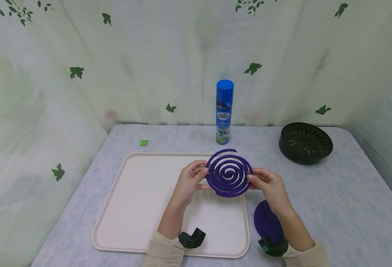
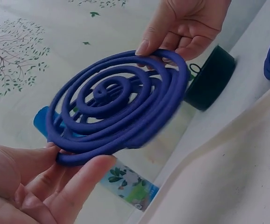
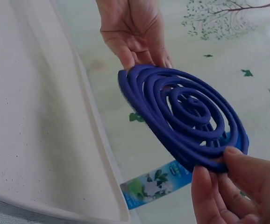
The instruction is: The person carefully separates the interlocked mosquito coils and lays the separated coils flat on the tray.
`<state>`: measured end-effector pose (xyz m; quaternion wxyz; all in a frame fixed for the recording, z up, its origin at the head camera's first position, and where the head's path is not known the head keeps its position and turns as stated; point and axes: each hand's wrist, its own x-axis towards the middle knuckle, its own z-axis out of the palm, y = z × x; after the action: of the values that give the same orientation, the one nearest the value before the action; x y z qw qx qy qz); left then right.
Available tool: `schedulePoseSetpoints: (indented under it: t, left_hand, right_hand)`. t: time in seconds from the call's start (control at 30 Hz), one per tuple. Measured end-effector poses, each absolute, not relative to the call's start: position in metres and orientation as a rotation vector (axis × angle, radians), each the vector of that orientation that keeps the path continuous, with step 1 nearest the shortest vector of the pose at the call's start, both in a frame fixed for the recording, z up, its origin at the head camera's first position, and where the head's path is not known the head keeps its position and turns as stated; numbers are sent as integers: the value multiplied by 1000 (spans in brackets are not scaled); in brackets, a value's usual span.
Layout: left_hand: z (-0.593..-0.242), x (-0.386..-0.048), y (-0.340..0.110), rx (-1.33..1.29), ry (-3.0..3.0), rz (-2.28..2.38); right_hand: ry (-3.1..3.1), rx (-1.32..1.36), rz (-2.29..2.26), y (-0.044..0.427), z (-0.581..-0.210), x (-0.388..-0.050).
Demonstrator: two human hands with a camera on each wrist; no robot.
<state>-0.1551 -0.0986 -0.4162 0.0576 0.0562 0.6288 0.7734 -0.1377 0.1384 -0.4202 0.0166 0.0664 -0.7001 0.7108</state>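
Both hands hold a purple mosquito coil (image 1: 229, 173) raised above the right part of a white tray (image 1: 149, 204). The left hand (image 1: 188, 182) pinches its left edge between thumb and fingers. At the opposite edge the right hand (image 1: 275, 190) grips with thumb on the near face, fingers behind. In the left wrist view the spiral (image 2: 121, 123) shows gaps between its rings, and some turns stand out of line with others. A second purple coil (image 1: 264, 217) lies flat on the table right of the tray, partly covered by the right forearm and wrist camera.
A blue spray can (image 1: 224, 111) stands upright at the back of the table (image 1: 349, 207). A round black container with a slotted top (image 1: 305, 142) sits at the back right. Behind the tray lies a small green square (image 1: 144, 142). A leaf-patterned curtain (image 1: 149, 66) hangs behind.
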Motion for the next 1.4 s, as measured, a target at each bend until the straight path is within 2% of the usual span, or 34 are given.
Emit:
schedulePoseSetpoints:
  t: [0.33,0.87,1.1,1.4]
  left_hand:
    - [-416,-155,-98,158,1862,2388]
    - [-412,-155,-107,142,1901,2529]
    - [-400,-158,-133,87,1988,2607]
    - [-390,-150,-202,-116,2212,2607]
  right_hand:
    - [-2186,179,2217,135,-422,-137]
    - [-1998,122,2480,123,-427,-133]
    - [-1971,143,2539,123,-421,-134]
    - [-1969,107,2610,110,-427,-145]
